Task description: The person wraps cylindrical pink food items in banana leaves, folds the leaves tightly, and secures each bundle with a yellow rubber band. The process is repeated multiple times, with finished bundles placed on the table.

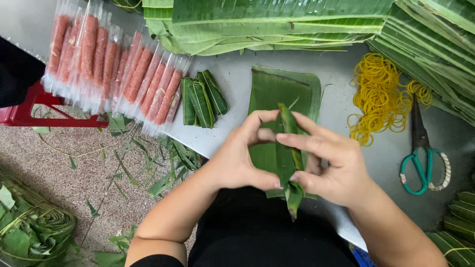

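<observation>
On the table (pixel 237 84), wrapped sausages (pixel 114 69) lie left, leaf bundles (pixel 203 99) beside them, rubber bands (pixel 378 96) and scissors (pixel 423 158) right.

The grey counter (pixel 341 79) carries stacked banana leaves (pixel 277 22), a cut leaf (pixel 277 91), wrapped green rolls (pixel 202 99), bagged pink sausages (pixel 114 69), yellow rubber bands (pixel 378 94) and green-handled scissors (pixel 423 158). On the speckled floor (pixel 64 163) lie leaf scraps (pixel 168 163) and a coiled leaf bundle (pixel 29 227).

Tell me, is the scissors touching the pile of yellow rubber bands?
Touching: in the head view, the scissors blade tip lies on the edge of the yellow rubber bands.
</observation>
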